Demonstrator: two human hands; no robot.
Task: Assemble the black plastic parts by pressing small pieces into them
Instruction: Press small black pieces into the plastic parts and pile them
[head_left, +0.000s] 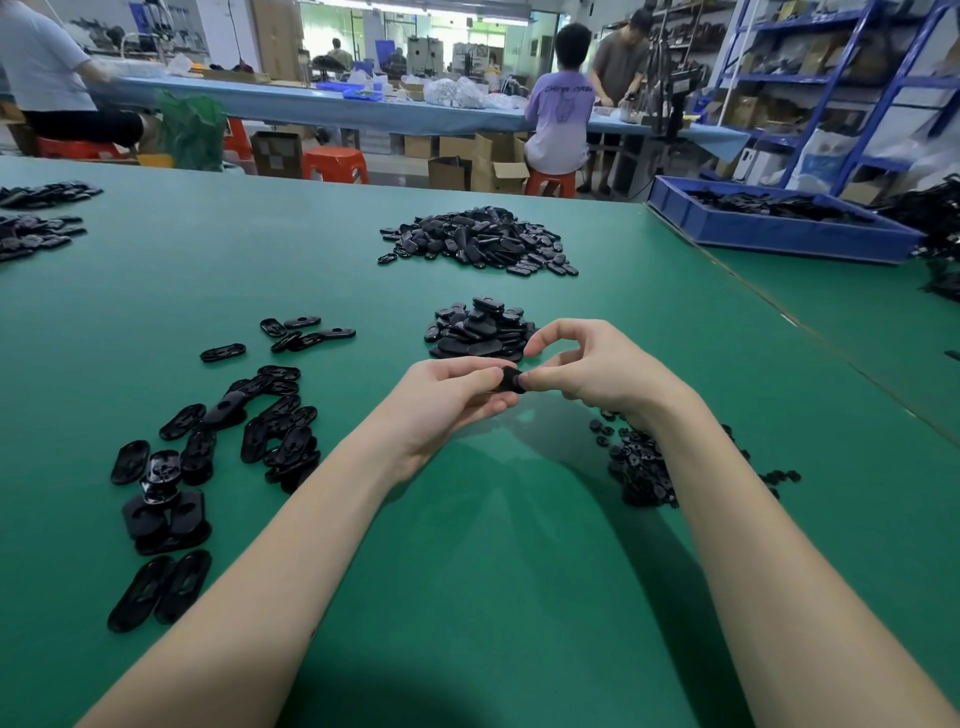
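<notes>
Both hands meet above the green table (467, 597) at the middle of the view. My left hand (447, 397) grips one black oval plastic part (510, 379) from the left, fingers curled round it. My right hand (592, 369) pinches the same part from the right, with thumb and forefinger arched above it. Most of the part is hidden by fingers. A small pile of black oval parts (480, 330) lies just beyond the hands. Small black round pieces (641, 462) lie scattered under my right wrist.
A larger heap of black parts (480, 241) lies farther back. Loose oval parts (218, 447) spread over the table's left side, with more at the far left edge (36, 223). A blue bin (779, 228) of black parts stands at the right. People work at a far bench.
</notes>
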